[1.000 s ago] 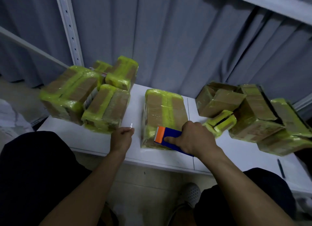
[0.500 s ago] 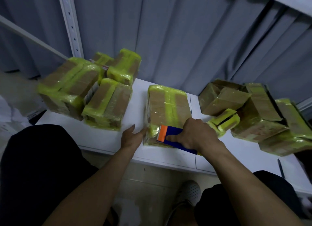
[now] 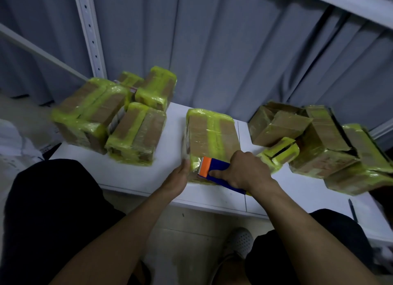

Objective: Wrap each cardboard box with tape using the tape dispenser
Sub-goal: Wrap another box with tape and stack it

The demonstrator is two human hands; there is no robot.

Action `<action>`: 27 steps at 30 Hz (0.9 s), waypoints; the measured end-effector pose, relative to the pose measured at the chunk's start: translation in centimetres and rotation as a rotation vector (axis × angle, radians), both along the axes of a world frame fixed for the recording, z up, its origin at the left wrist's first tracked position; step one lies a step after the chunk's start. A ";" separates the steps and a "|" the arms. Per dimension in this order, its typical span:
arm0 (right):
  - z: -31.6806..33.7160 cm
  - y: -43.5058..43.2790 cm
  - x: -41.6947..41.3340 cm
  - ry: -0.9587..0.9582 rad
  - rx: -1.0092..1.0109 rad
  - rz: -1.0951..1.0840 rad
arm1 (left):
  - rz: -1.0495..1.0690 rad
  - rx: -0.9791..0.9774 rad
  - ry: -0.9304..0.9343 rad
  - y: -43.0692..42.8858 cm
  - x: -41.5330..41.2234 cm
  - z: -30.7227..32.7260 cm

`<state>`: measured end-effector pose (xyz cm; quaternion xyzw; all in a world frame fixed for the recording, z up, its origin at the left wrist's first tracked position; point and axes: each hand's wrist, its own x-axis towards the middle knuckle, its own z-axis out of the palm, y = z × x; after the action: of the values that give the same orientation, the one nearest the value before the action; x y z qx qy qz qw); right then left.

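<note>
Your box (image 3: 211, 135) lies flat mid-tabletop (image 3: 136, 176), near the front edge, already banded in yellow-green tape. Your right hand (image 3: 244, 172) is clenched round the dispenser (image 3: 214, 170), whose orange end sits on the box's near left corner. Your left hand (image 3: 178, 177) rests against that corner's side, fingers fairly straight, grasping nothing. The tape looks slick, and the cardboard seems stiff and probably light, so brace the box by its edges.
</note>
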<state>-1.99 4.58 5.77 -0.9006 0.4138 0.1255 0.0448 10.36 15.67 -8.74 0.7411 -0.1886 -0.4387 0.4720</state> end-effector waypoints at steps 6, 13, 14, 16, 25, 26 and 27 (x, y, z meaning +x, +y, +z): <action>-0.3 -0.1 -1.0 -0.045 -0.008 0.013 | -0.015 -0.202 -0.492 1.4 0.5 0.9; -1.0 -0.5 -1.4 -0.076 -0.012 0.017 | -0.309 -0.295 -0.832 0.5 2.1 0.5; -1.0 -0.5 -1.4 -0.077 -0.014 0.020 | -0.304 -0.291 -0.869 0.5 2.3 0.4; -1.1 -0.5 -1.5 -0.080 -0.017 0.025 | -0.312 -0.301 -0.932 0.6 2.6 0.4; -0.5 -0.8 -2.3 -0.089 0.023 0.032 | -0.306 -0.318 -1.215 1.4 3.2 1.3; -0.4 -0.7 -2.3 -0.092 0.036 0.035 | -0.293 -0.325 -1.213 1.5 3.1 1.3; -0.3 -0.6 -2.3 -0.095 0.049 0.036 | -0.288 -0.329 -1.193 1.6 3.1 1.3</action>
<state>-4.30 4.03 5.48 -0.9115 0.3916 0.0937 0.0841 13.47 17.29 -7.48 0.7431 -0.5818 0.0252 0.3298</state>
